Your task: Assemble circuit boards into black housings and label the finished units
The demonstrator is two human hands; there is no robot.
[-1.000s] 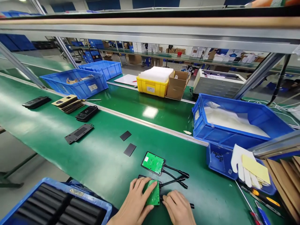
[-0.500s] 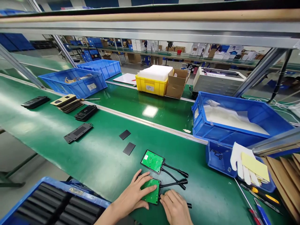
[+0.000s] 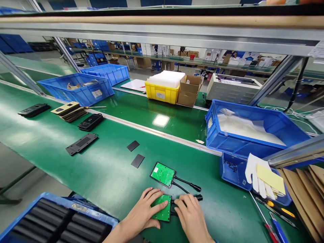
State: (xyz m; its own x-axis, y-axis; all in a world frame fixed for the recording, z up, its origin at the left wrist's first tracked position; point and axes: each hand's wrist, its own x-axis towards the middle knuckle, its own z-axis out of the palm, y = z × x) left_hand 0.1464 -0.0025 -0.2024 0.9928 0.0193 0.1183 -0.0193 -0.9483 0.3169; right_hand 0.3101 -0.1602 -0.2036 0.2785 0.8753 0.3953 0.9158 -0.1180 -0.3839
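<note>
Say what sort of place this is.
Likely an electronics assembly workshop: green circuit boards with black cables lie on a long green workbench, with blue plastic bins nearby.

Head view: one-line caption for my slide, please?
Left hand rests on a green circuit board, right hand at its black cables, a second board lying just beyond.

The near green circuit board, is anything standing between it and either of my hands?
Nothing visible separates your left hand from the near green circuit board; the hand rests directly on it. Toward your right hand, only the black cables leave the board's edge and pass under that hand; whether it grips them is hidden.
</note>
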